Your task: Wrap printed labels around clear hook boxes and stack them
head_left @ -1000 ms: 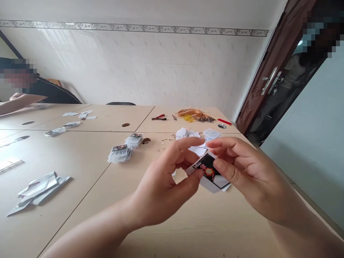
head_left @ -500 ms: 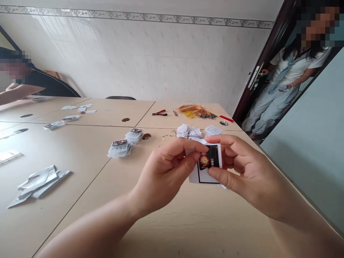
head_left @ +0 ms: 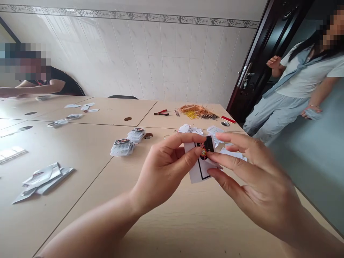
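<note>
A small white printed card [head_left: 196, 173] with a black border, a black top panel and a bright starburst picture is held up over the table. My left hand [head_left: 168, 172] pinches its left side between thumb and forefinger. On the right side, my right hand [head_left: 258, 179] has a fingertip on the card's face and its thumb at the lower right edge. The other fingers of that hand are raised and spread. Behind the card, white cards [head_left: 185, 128] lie in loose piles, partly hidden by my hands.
Bagged card stacks [head_left: 122, 147] lie left of centre, and grey-white packets [head_left: 44, 179] are at the left. Farther back are red-handled pliers [head_left: 161, 112], copper-coloured wires [head_left: 197, 110] and a red strip [head_left: 228, 119]. One person sits far left; another stands by the door [head_left: 258, 61].
My right hand's fingers have shifted and spread on the card, which has tilted slightly. The person at the door has come farther in, and the door stands wider.
</note>
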`<state>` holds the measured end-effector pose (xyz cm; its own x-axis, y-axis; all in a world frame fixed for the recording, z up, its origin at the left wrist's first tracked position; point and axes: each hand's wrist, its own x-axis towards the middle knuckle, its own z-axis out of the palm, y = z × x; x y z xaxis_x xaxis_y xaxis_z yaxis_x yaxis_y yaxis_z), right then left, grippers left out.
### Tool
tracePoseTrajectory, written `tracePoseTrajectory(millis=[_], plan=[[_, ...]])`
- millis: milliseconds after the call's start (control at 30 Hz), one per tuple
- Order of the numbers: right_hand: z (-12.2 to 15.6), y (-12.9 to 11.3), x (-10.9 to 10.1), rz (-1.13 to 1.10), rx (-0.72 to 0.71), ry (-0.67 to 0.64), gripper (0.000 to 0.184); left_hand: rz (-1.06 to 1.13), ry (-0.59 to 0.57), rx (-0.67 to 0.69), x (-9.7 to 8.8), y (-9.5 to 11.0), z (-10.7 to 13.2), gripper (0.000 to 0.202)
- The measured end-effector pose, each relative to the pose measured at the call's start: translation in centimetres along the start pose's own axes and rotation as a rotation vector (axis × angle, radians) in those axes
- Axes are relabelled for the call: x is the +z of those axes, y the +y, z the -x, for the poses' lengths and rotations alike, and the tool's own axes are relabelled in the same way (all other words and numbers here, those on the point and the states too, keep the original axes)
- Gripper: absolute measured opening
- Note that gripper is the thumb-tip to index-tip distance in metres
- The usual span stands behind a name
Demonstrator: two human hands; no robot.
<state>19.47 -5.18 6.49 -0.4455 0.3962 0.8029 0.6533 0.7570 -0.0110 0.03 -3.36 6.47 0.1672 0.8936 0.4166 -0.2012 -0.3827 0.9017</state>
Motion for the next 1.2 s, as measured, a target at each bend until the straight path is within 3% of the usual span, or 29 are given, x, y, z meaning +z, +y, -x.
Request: tracePoseTrajectory(millis=[167,367,533,733,933,1200], plan=[[-0.4,-0.5,0.2,0.021,-0.071,0.036,0.016,0.077,0.007,-0.067,-0.2,-0.2,-0.1,0.009],[-0.1,-0.3,0.5,-0.004,-0.095,0.026,0.023,0.123,0.021,-0.086,0.0,-0.2,-0.2,0.008],[-0.1,-0.7,0.2,-0.037,-0.06,0.031,0.019,0.058,0.066,-0.032,0.0,-0.2,-0.3,0.009],[0.1,-1.5,-1.1,-0.176,-0.143,-0.099,0.026,-0.051,0.161,-0.023,-0.4,-0.2,-0.7,0.008],[0.0,-0.6,-0.3,0.048,-0.036,0.023,0.032,-0.078,0.122,0.071,0.4,0.5,-0.3,0.012],[-0.2,-0.9,-0.2,-0.019,-0.088,-0.054,0.013,-0.15,0.134,0.061,0.1,0.2,-0.2,0.011]])
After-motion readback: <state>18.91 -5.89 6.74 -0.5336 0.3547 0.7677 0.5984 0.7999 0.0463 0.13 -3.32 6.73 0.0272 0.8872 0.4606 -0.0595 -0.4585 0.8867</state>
